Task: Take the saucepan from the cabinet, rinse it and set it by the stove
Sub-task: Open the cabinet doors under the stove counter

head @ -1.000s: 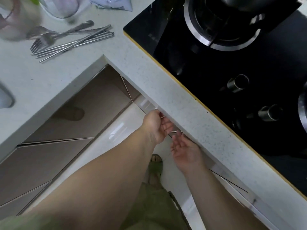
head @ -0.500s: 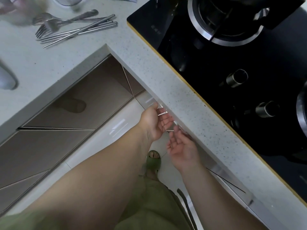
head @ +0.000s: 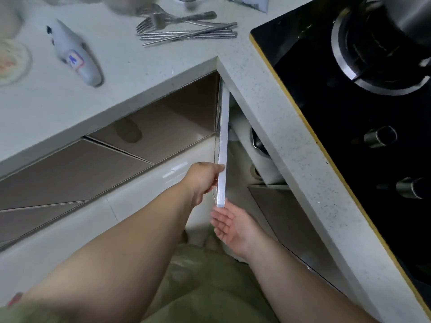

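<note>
Swung open now, cabinet door (head: 222,145) sits gripped in left hand (head: 202,180) fingers; right hand (head: 231,226) spread empty below. Next, probably reaching past fingertips for saucepan (head: 257,142).

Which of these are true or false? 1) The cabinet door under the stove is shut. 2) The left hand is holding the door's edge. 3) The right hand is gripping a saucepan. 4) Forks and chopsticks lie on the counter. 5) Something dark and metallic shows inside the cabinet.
1) False. The cabinet door stands swung open, seen edge-on.
2) True. The left hand grips the door's edge.
3) False. The right hand is open, palm up, empty, just below the door's lower corner.
4) True. The forks and chopsticks lie on the counter left of the stove.
5) True. A dark rounded metal object shows inside; whether it is the saucepan is unclear.
</note>
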